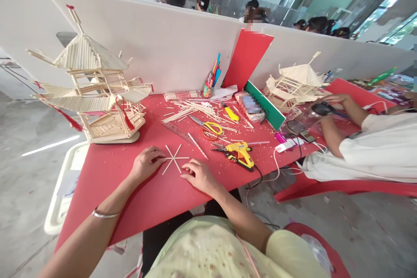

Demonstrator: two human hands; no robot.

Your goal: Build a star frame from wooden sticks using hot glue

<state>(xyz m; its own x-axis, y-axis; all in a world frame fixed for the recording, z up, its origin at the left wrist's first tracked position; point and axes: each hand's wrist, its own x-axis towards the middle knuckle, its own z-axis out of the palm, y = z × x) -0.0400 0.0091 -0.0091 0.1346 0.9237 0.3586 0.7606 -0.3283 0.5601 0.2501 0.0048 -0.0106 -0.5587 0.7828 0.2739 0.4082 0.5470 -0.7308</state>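
Note:
Several thin wooden sticks lie crossed in a six-armed star (173, 158) on the red tabletop in front of me. My left hand (148, 163) is on the star's left side, thumb and fingers pinched at the end of the level stick. On the right, my right hand (199, 176) rests with bent fingers slightly apart, its fingertips beside the tip of the lower-right stick; whether they touch it I cannot tell. A pencil (197, 146), a clear ruler (177, 132) and scissors (208, 127) with yellow and red handles lie just beyond the hands.
A stick pagoda model (97, 95) stands at the left. A yellow glue gun (243, 154) with pliers, loose sticks (192, 110), a yellow cutter (230, 113) and a pen cup (207, 90) lie around. A co-worker's arm (355, 117) and second pagoda (295, 84) are at the right.

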